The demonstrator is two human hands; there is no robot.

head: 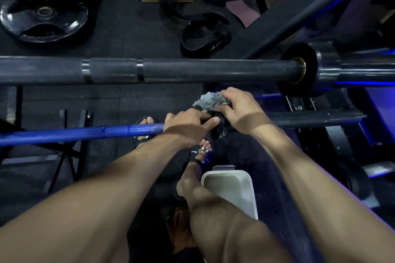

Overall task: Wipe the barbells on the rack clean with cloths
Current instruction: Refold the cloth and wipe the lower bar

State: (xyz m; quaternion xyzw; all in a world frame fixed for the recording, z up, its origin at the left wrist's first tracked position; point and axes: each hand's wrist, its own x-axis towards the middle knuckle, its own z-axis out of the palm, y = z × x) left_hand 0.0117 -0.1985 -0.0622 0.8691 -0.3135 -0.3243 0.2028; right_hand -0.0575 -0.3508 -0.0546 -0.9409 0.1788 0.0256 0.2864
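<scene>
A blue barbell (81, 133) runs across the lower rack level from the left to a black collar (218, 127) near the middle. My left hand (188, 126) grips the blue bar right beside that collar, index finger stretched along it. My right hand (237, 109) holds a crumpled grey cloth (210, 100) against the collar's top and far side. A thick black barbell (149, 70) lies on the rack above, with its sleeve and collar (303, 68) at the right. Neither hand touches the black bar.
A white plastic tub (230, 190) stands on the floor by my sandalled feet (202, 153). Weight plates (43, 21) lie on the rubber floor at the far left. A lifting belt (205, 38) lies behind the black bar. Rack frame (320, 117) extends right.
</scene>
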